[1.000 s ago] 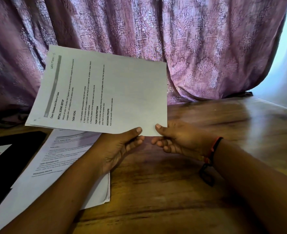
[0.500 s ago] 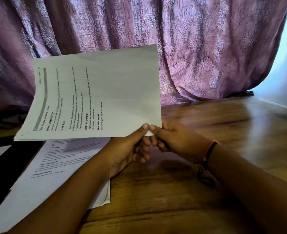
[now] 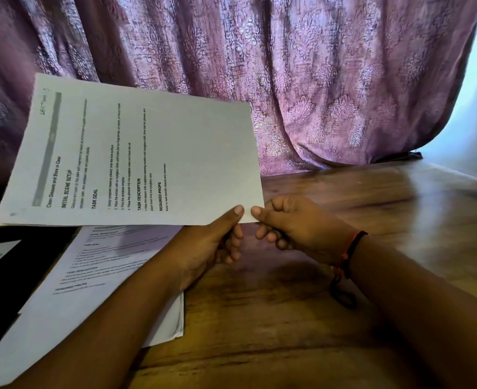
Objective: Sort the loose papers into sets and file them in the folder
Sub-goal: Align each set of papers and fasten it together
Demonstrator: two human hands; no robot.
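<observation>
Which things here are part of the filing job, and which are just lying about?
Job:
held sheets, pinched by left hand and right hand
paper stack
black folder

Lying about:
curtain
table
wristband

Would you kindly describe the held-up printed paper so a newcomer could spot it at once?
Find the wooden table before the mauve patterned curtain. Over its left side, the left hand and right hand pinch a white printed paper by its near corner. Unlike the white paper stack lying flat beneath, it is raised.
</observation>
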